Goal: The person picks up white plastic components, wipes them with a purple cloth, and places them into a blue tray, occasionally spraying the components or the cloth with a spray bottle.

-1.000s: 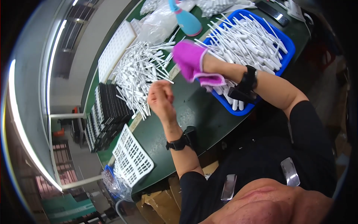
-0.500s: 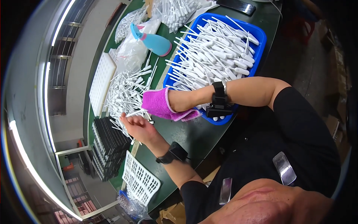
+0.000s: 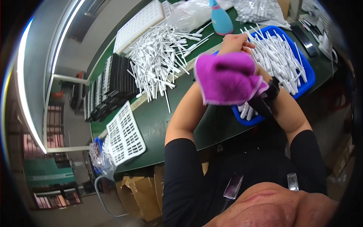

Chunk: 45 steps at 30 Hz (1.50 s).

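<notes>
A fuzzy purple cloth (image 3: 228,81) with a pale edge wraps my right hand, whose fingers it hides, and covers part of my left forearm. Past the cloth, my left hand (image 3: 234,43) hangs at the left rim of a blue tray (image 3: 310,75); its fingers are loosely bent and apart, with nothing visible in them. White plastic droppers (image 3: 278,56) with long thin stems fill the tray. To the left, a loose heap of similar white droppers (image 3: 157,53) lies on the green table (image 3: 159,125).
A blue spray bottle (image 3: 222,20) stands at the back, near clear plastic bags (image 3: 193,15). At left are a white perforated block (image 3: 138,24), stacked black racks (image 3: 113,81) and a white slotted tray (image 3: 125,134). A phone (image 3: 304,41) lies beyond the blue tray.
My left hand has moved from the dropper heap to the blue tray's rim. The clothed right hand now lies across my left forearm. The view has turned, shifting the table.
</notes>
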Available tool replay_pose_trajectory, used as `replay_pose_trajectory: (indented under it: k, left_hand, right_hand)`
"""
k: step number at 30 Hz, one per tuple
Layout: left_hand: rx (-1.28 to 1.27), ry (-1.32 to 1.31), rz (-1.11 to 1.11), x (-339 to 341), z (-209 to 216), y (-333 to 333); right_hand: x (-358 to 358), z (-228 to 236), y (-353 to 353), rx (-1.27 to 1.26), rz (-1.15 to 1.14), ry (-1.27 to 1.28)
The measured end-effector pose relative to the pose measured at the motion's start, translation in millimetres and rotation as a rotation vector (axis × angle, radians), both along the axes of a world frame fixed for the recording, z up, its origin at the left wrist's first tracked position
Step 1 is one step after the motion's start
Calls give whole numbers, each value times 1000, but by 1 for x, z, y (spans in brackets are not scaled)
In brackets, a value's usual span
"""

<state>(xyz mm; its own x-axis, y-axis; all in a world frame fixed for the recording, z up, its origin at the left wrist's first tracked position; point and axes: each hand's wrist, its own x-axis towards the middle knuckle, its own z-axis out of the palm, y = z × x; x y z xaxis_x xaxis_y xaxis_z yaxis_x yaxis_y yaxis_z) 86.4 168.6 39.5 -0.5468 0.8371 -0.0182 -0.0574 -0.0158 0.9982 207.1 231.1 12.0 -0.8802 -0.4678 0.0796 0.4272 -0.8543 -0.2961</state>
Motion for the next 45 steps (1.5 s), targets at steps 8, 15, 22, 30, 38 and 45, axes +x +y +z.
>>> replay_pose_trajectory:
  k: [8, 15, 22, 30, 38, 45]
  left_hand:
    - [-814, 1299, 558, -126, -23, -80]
    - [-796, 1376, 362, -119, -51, -119]
    - [-314, 973, 654, -92, -26, -146]
    - [232, -177, 544, 17, -22, -187]
    - [357, -378, 667, 29, -40, -200]
    - [388, -323, 656, 30, -41, -203]
  right_hand:
    - [-17, 40, -21, 50, -491, 418]
    - [-41, 33, -30, 117, -528, 389]
    - [-39, 37, -40, 289, -706, 188]
    - [-46, 26, -52, 417, -638, 198]
    - [-49, 7, -58, 443, -635, 98]
    - [-51, 31, -62, 342, -744, -51]
